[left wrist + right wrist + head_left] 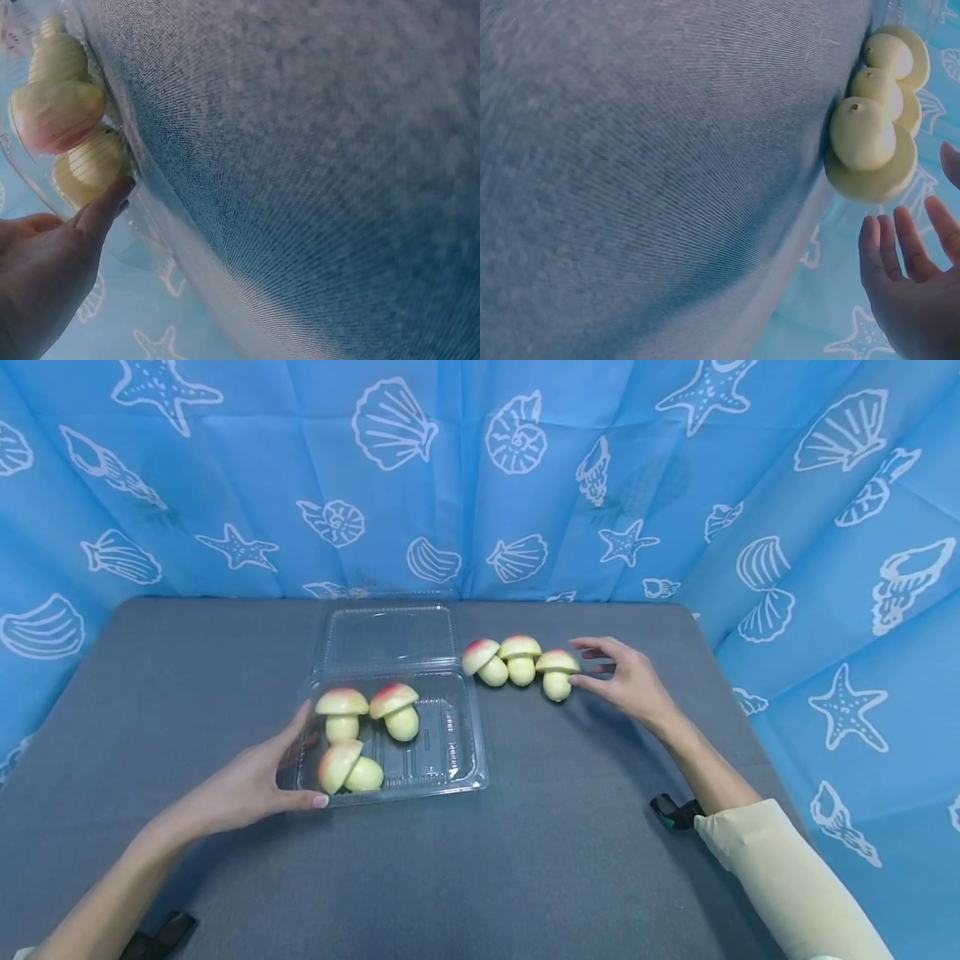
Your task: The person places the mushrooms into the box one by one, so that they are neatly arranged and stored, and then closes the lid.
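Observation:
A clear plastic box [420,793] lies with its lid [390,639] folded back behind it. Inside are three toy mushrooms, pale with reddish caps: one at back left [342,703], one in the middle [402,720], one lying at the front [363,774]. My left hand [258,777] spreads along the box's left side, thumb at the front corner, straight fingers at the left wall. Three more mushrooms stand in a row right of the lid. Beside the rightmost mushroom [557,683], my right hand [626,681] has its fingers spread, the thumb tip near the stem.
A grey cloth [525,860] covers the table. Behind and to the right hangs a blue curtain [465,485] with white shell and starfish prints. Black straps [675,812] sit around both wrists.

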Demonstrator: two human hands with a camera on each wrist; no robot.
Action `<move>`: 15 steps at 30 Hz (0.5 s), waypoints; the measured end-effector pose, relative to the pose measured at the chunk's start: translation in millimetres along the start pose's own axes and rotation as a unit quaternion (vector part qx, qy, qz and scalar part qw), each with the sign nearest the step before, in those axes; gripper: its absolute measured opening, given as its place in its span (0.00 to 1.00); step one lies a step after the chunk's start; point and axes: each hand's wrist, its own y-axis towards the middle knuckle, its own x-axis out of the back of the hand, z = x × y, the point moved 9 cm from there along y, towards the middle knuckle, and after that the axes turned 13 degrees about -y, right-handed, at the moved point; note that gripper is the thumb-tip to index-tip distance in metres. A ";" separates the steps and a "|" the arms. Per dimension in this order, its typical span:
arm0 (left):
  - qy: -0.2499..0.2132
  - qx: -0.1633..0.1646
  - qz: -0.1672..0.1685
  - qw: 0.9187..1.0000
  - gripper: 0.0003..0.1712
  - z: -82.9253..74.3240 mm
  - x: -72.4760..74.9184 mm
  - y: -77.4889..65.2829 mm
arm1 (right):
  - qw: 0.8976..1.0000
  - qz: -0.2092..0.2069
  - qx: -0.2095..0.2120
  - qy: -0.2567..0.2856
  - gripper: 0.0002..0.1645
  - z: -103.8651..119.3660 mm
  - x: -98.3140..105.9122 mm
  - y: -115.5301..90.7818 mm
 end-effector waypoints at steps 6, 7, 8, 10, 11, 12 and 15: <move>0.005 0.000 -0.002 1.000 0.73 0.1 0.8 -0.8 | 0.998 0.042 -0.033 -0.017 0.40 -7.6 -11.9 3.4; 0.004 -0.001 -0.002 1.000 0.73 0.2 0.8 -0.7 | 0.998 0.047 -0.034 -0.020 0.40 -8.2 -13.5 3.5; 0.004 -0.001 -0.002 1.000 0.73 0.4 0.7 -0.7 | 0.998 0.050 -0.035 -0.022 0.41 -8.9 -14.8 3.6; 0.003 -0.002 -0.002 1.000 0.73 0.5 0.5 -0.3 | 0.997 0.057 -0.034 -0.025 0.40 -10.3 -17.6 3.9; 0.002 -0.002 -0.002 1.000 0.73 0.5 0.3 -0.3 | 0.997 0.061 -0.034 -0.027 0.40 -11.0 -19.2 4.0; 0.002 -0.001 -0.002 1.000 0.73 0.5 0.1 -0.4 | 0.997 0.065 -0.034 -0.030 0.40 -11.6 -20.9 4.1; 0.001 -0.002 -0.001 1.000 0.73 -0.3 -0.2 0.1 | 0.996 0.075 -0.040 -0.032 0.41 -14.4 -25.1 4.5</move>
